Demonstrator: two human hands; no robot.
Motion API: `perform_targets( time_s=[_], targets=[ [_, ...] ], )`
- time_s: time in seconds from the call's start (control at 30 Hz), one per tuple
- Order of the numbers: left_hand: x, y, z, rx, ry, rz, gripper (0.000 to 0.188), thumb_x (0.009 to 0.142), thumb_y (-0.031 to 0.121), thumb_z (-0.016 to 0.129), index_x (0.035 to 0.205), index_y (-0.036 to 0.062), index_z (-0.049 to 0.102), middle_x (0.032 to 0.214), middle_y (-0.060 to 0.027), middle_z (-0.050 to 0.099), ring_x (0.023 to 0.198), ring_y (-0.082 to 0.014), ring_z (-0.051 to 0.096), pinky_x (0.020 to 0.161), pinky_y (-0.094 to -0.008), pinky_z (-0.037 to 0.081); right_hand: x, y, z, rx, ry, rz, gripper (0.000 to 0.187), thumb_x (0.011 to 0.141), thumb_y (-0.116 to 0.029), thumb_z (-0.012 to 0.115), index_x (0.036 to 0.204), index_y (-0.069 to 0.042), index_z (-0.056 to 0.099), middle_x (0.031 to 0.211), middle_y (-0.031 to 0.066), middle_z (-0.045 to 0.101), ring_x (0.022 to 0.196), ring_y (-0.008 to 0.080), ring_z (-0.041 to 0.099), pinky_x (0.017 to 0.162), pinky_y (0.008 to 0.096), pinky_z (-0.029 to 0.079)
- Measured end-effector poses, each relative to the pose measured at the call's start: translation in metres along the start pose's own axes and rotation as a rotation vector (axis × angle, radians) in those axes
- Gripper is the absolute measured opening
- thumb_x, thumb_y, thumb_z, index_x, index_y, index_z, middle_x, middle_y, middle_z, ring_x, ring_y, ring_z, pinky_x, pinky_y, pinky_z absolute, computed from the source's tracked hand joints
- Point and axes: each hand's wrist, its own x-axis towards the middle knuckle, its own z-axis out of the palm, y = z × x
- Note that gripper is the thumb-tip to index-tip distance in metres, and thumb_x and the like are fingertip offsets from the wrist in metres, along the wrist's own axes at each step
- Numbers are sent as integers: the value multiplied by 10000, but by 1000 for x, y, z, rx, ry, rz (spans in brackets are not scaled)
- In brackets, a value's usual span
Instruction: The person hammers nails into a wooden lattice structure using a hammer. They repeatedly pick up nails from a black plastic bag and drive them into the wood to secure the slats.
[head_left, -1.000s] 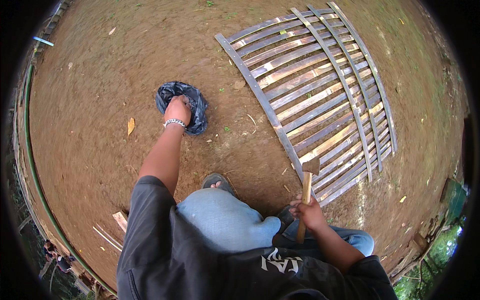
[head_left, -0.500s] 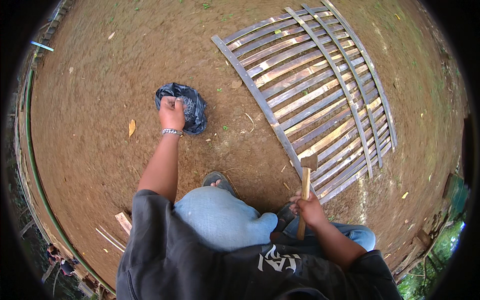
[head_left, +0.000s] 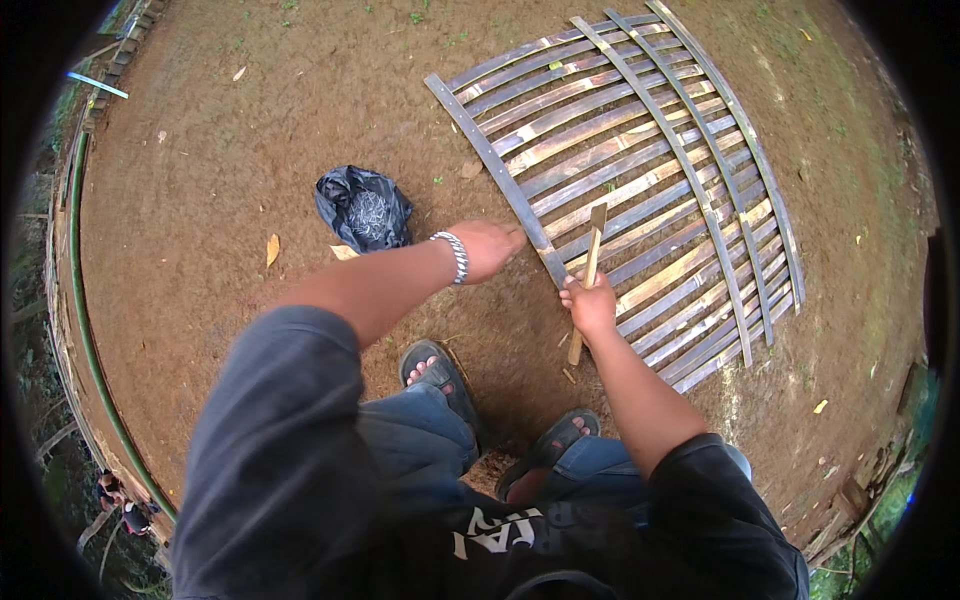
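My left hand (head_left: 488, 248), with a beaded bracelet on its wrist, rests with curled fingers against the end rail of a bamboo slat panel (head_left: 640, 150) that lies flat on the dirt. Whether anything is inside the fingers is hidden. My right hand (head_left: 592, 306) grips a wooden-handled tool (head_left: 594, 240) near the handle's lower end. The tool points up and away over the panel's near corner. A crumpled dark plastic bag (head_left: 365, 208) lies on the ground to the left of my left hand.
I am crouched on bare brown earth, with my sandalled feet (head_left: 440, 375) just below my hands. A green pipe (head_left: 85, 300) curves along the left edge. Dry leaves (head_left: 272, 250) and wood scraps are scattered about, with grass and debris at the right rim.
My left hand has left the dark bag and swung right to the panel's end rail. My right hand with the tool moved up toward the panel. The view shifted closer.
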Motion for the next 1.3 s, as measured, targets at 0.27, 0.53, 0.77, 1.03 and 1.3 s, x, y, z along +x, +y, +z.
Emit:
perform_targets(
  time_s=[0.27, 0.53, 0.77, 1.03, 1.3],
  targets=[
    [49, 39, 96, -70, 423, -306, 260, 957, 74, 457, 1177, -3, 575, 1573, -249, 386, 1509, -352, 317, 1250, -454, 266, 18, 25, 8, 149, 79, 15, 177, 956, -66, 673, 1015, -51, 507, 827, 86, 645, 621, 156, 640, 538, 286, 541],
    [45, 32, 78, -44, 244, -308, 328, 966, 93, 446, 1240, -23, 584, 1619, -204, 343, 1530, -312, 287, 1259, -436, 248, 22, 13, 7, -398, 120, -145, 255, 889, -189, 740, 1013, -27, 589, 879, 185, 695, 751, 311, 692, 712, 411, 540],
    [47, 36, 76, -32, 220, -337, 331, 982, 125, 439, 1232, -23, 599, 1641, -188, 310, 1538, -296, 270, 1258, -437, 247, 67, -36, 32, -261, 46, -219, 254, 896, -168, 731, 1045, -21, 588, 882, 163, 696, 795, 267, 703, 715, 393, 543],
    [47, 40, 71, 31, 157, -357, 341, 982, 129, 448, 1249, -17, 603, 1641, -182, 313, 1538, -291, 270, 1258, -443, 245, 106, -92, 69, 56, -113, -73, 251, 950, -33, 656, 1143, 12, 502, 992, 126, 641, 839, 192, 678, 708, 292, 566],
    [49, 42, 70, 11, 184, -360, 346, 981, 128, 445, 1255, -9, 605, 1631, -179, 337, 1543, -280, 263, 1263, -435, 234, 106, -85, 74, 229, -57, -54, 236, 953, -21, 649, 1137, 6, 505, 966, 118, 651, 843, 201, 687, 712, 296, 553]
  ],
)
